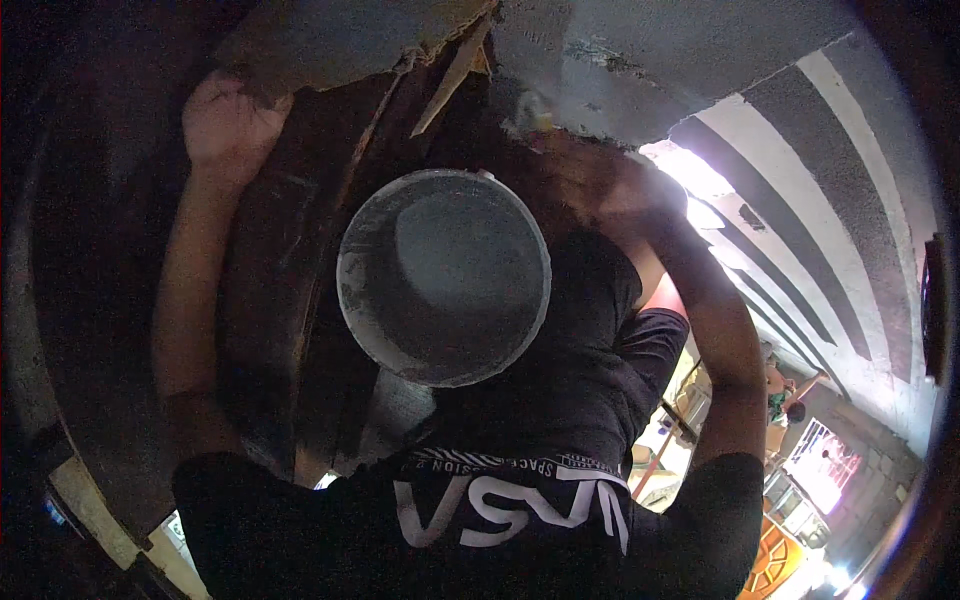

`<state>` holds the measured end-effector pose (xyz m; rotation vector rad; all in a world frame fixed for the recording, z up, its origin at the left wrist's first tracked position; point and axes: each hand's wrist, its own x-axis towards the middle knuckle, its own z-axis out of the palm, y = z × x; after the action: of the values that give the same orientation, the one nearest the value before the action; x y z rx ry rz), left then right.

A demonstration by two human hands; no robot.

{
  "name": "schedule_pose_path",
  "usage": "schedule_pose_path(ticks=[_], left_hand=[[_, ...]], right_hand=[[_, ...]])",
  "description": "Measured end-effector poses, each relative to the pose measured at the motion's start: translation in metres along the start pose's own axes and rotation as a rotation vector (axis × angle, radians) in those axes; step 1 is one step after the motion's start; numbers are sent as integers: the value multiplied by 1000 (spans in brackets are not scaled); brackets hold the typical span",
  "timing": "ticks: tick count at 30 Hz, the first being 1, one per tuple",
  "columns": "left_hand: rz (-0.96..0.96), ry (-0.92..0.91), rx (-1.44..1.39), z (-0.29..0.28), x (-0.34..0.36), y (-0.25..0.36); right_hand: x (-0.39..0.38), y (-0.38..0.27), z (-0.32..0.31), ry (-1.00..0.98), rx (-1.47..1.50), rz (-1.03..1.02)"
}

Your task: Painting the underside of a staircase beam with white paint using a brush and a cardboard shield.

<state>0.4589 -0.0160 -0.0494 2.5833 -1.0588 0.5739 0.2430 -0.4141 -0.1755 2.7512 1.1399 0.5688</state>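
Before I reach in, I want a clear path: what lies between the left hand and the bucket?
In the head view, a dark surface with a lighter edge shows between the left hand and bucket.

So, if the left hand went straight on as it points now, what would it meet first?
Probably the brown board. The left hand points toward its ragged edge and looks close to it, but the picture is too dark to tell whether it would press on the board or slip behind.

Before me I see a dull brown-grey panel [345,40], ragged-edged, beside a grey surface [690,50] with rough patches.
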Motion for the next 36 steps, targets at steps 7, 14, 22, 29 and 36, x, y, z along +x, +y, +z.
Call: schedule_pose_path(ticks=[7, 14, 22, 29, 36], left_hand=[[-497, -181, -1861, -3, 1, -21], [-491, -103, -1911, 4, 0, -23], [-480, -31, -1545, 5, -2, -13], [-353, -48, -1056, 10, -4, -22], [-549, -185, -2145, 5, 1, -35]], right_hand=[[-73, -27, -35, 61, 800, 534], [-74, -76, -61, 346, 494, 598], [-50, -105, -38, 1043, 902, 1506], [-66, -111, -22, 1115, 1521, 1696], [-85, -130, -11, 1275, 2194, 1458]])
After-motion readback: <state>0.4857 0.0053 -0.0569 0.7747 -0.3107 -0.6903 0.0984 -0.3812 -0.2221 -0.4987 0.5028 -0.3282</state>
